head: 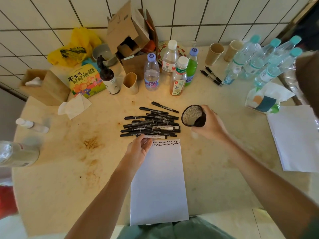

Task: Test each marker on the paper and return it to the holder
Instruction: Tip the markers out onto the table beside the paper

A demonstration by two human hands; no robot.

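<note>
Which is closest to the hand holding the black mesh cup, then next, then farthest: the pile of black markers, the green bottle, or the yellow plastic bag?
Measured from the right hand:
1. Pile of black markers, just to its left on the table.
2. Green plastic bottle, farther back among the bottles.
3. Yellow plastic bag, far back-left by the tiled wall.

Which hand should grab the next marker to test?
Probably the left hand: its fingers already pinch a marker at the pile's edge, above the paper. The right hand grips the holder.
</note>
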